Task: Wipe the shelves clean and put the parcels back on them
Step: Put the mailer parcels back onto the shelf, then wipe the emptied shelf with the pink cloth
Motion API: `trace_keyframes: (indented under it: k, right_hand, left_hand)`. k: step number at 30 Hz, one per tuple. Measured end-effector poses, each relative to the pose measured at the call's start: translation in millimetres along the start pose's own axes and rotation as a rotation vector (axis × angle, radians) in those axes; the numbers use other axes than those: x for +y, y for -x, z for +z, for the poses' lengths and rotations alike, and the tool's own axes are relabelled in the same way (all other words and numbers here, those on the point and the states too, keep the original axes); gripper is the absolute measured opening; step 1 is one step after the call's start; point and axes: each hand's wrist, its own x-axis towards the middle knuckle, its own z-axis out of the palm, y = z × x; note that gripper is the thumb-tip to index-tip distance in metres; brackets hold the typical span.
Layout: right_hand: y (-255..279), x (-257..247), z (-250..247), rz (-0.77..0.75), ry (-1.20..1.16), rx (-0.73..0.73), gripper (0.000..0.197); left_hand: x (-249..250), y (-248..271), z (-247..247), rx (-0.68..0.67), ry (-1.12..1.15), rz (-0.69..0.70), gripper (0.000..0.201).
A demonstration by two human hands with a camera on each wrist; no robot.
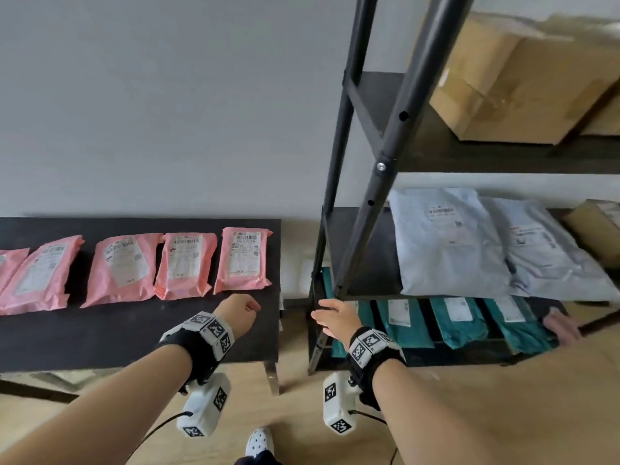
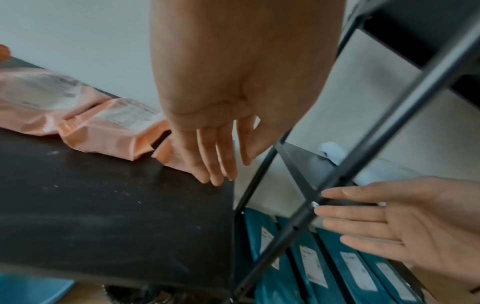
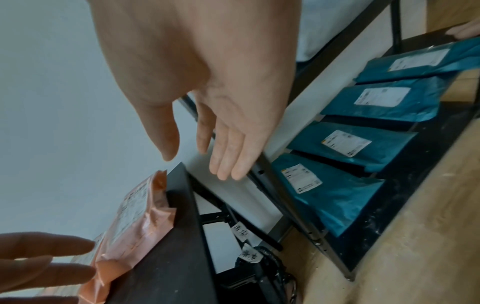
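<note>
Hovering empty, the left hand (image 1: 236, 313) hung at frame centre over the table (image 1: 134, 330), fingers (image 2: 213, 162) straight and together, just below the pink parcels (image 1: 243, 260), likely reaching for one. The right hand (image 1: 335, 318), fingers (image 3: 228, 156) loosely spread, neared the shelf (image 1: 362, 256) edge, lower right, perhaps to steady. Teal parcels (image 1: 458, 320) already lay below.

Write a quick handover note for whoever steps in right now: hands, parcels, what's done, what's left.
Left hand: empty, relaxed over the black table.
Right hand: empty, fingers straight, at the rack's front post.
Pink parcels: in a row on the table.
Teal parcels on the bottom shelf, grey ones above, boxes higher.
Left: pink parcels are not yet shelved. No cloth visible; wiping cannot be confirmed.
</note>
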Motion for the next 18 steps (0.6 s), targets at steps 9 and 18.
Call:
trace_keyframes:
  k: [9,18]
  right_hand:
    - [96,95,-144,-0.042,0.1,0.129,0.039]
    - [175,172,-288,0.033,0.168,0.272,0.043]
  left_hand:
    - [108,84,143,-0.065,-0.174,0.207,0.027]
    - [218,141,273,-0.255,-0.389,0.394,0.031]
